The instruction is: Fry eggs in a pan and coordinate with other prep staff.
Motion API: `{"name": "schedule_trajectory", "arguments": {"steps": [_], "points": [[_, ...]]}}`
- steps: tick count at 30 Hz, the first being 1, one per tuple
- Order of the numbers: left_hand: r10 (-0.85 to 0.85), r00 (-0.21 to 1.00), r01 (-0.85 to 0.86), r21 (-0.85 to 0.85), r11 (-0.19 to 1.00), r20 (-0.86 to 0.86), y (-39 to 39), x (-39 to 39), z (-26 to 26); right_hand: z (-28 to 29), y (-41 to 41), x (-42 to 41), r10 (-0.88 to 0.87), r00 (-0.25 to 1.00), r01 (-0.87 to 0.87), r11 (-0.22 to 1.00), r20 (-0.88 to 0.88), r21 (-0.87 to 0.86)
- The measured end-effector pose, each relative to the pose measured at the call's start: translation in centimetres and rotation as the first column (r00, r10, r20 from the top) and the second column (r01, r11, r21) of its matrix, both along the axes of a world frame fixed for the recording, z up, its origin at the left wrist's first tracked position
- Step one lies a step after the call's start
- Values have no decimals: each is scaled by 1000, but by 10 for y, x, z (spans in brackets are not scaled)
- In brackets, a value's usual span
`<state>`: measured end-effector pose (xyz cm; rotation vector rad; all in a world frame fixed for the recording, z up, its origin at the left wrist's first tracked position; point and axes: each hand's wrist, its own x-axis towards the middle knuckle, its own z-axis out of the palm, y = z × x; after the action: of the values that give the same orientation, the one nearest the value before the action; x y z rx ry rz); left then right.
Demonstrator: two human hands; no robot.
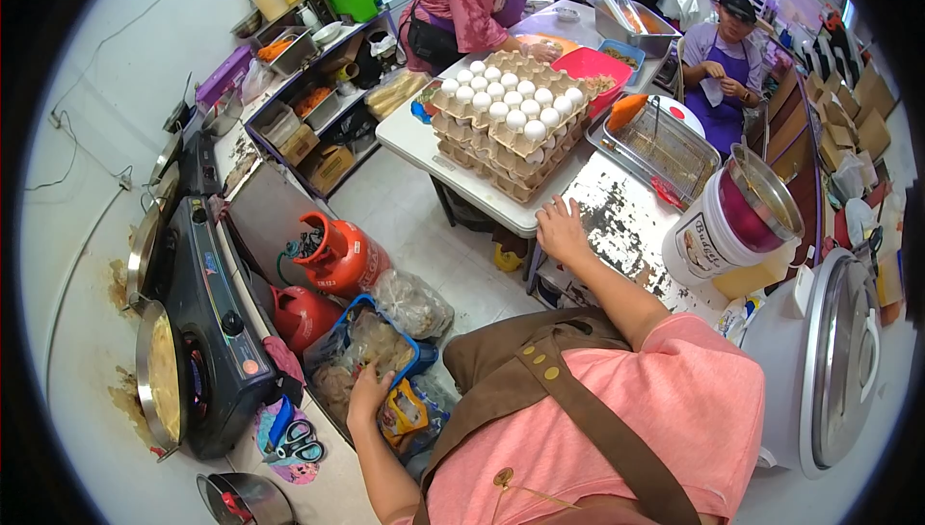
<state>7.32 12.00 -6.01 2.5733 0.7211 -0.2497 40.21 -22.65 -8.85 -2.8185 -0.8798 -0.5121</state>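
Note:
My left hand is low at the counter's edge, over a blue crate filled with plastic bags. Whether its fingers grip anything there is unclear. My right hand rests with fingers spread where the white table meets a worn, stained worktop. Stacked cardboard egg trays stand on the table just beyond it, with white eggs in the top one. To my left, a pan of yellowish food sits tilted-looking on a black gas stove, flame visible beneath.
Red gas cylinders stand on the floor beside the stove counter. Scissors and a metal pot are at lower left. A white bucket, a wire-rack tray and a large lidded cooker are rightward. Co-workers occupy the far side.

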Motion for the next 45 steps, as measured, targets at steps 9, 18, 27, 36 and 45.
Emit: {"name": "schedule_trajectory", "arguments": {"steps": [9, 18, 27, 36, 45], "points": [[23, 991, -40, -134, 990, -130, -8, 11, 22, 3, -2, 0, -26, 996, 22, 999, -90, -42], [3, 994, -11, -72, 997, -110, -5, 8, 14, 3, -2, 0, -12, 997, 10, 1000, -81, -22], [13, 995, -23, -103, 994, -101, 0, 5, 10, 4, 0, -2, -7, 998, 6, 1000, -63, -18], [18, 994, -29, -104, 994, -109, 2, 3, 7, 6, 0, -2, -6, 998, 4, 1000, -58, -31], [30, 993, -42, -113, 993, -110, -5, 6, 16, 3, 0, 0, -2, 997, 1, 1000, -72, -19]]}}
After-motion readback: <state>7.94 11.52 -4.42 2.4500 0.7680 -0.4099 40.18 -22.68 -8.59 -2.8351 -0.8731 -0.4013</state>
